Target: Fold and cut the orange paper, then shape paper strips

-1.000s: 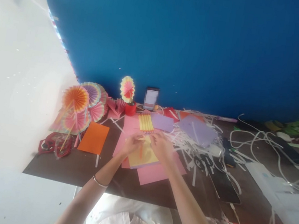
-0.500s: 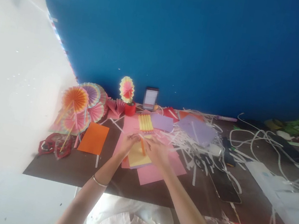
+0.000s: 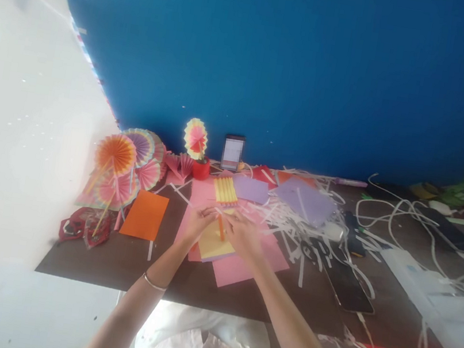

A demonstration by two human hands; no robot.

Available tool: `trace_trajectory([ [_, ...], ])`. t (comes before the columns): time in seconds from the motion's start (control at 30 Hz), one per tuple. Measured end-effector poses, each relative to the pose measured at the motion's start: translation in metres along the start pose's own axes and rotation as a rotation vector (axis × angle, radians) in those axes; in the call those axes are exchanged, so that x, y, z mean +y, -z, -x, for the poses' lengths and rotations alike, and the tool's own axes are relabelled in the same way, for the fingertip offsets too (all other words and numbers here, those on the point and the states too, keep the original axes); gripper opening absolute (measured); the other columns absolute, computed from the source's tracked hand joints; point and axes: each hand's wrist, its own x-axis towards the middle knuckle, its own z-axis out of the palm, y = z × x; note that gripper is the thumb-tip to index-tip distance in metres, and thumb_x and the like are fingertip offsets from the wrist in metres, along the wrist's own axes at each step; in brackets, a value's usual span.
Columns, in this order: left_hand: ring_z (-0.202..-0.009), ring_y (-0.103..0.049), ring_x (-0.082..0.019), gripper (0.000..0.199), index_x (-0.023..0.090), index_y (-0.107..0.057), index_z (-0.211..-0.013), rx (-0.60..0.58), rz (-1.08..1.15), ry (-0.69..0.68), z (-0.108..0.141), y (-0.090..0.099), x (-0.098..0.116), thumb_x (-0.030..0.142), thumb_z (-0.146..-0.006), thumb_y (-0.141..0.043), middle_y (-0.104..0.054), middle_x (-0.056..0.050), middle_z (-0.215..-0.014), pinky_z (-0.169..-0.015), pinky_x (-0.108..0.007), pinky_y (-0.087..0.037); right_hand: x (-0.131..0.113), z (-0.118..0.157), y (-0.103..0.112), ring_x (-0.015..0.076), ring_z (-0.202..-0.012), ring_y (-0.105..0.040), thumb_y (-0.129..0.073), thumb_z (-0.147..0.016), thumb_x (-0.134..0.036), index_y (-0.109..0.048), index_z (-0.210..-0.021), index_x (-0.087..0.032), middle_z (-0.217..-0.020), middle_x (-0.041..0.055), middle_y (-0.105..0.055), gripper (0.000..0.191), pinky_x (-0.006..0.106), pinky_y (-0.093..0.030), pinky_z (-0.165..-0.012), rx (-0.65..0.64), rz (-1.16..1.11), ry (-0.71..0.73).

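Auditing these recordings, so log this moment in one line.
left hand, right hand: fingertips close together | between: orange strip | under: yellow paper | behind: pleated yellow paper | grip: unclear

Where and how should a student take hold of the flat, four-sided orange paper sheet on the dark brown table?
Pinch the sheet midway along its right edge, coming in low from the right. It lies flat, so a fingertip would probably need to lift that edge first. Bare table borders it there, while colourful pleated paper fans crowd the left.
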Motion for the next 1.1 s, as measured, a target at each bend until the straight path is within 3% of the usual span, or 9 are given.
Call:
trace_trajectory([
  [0.27,-0.08,-0.063,-0.016,0.034,0.014,-0.066,-0.095,-0.018,-0.022,0.006,-0.001,0.004,-0.006,0.025,-0.064,-0.074,-0.068,-0.006,-0.085,-0.078,-0.028,-0.048,0.0,-0.001,0.004,0.0148,-0.076,-0.059,-0.039,-0.088,-0.018,-0.066,-0.095,-0.021,-0.089,0.0055,-0.063,0.028,0.024,-0.041,-0.065,-0.046,0.059,0.006],
  [0.57,-0.085,-0.063,-0.018,0.034,0.014,-0.067,-0.095,-0.021,-0.072,0.003,-0.001,0.003,-0.005,0.023,-0.063,-0.073,-0.068,-0.008,-0.093,-0.077,-0.028,-0.048,-0.006,0.001,0.014,0.018,-0.075,-0.056,-0.043,-0.084,-0.013,-0.057,-0.114,-0.017,-0.091,0.0093,-0.06,0.034,0.028,-0.04,-0.065,-0.195,0.258,0.107],
  [0.8,-0.088,-0.063,-0.02,0.034,0.015,-0.067,-0.095,0.002,-0.106,0.036,-0.002,0.003,-0.004,0.022,-0.063,-0.073,-0.068,-0.009,-0.094,-0.079,-0.031,-0.048,-0.008,0.003,0.007,0.0181,-0.076,-0.056,-0.044,-0.083,-0.009,-0.056,-0.113,-0.014,-0.088,0.0102,-0.06,0.034,0.027,-0.039,-0.061,-0.188,0.329,0.139],
  [1.1,-0.084,-0.063,-0.02,0.031,0.015,-0.068,-0.092,0.019,-0.135,0.053,-0.001,0.0,-0.001,0.022,-0.062,-0.073,-0.069,-0.008,-0.091,-0.078,-0.032,-0.048,-0.013,0.009,0.003,0.021,-0.083,-0.055,-0.038,-0.083,-0.004,-0.057,-0.113,-0.013,-0.093,0.0125,-0.061,0.037,0.032,-0.041,-0.067,-0.166,0.352,0.171],
])
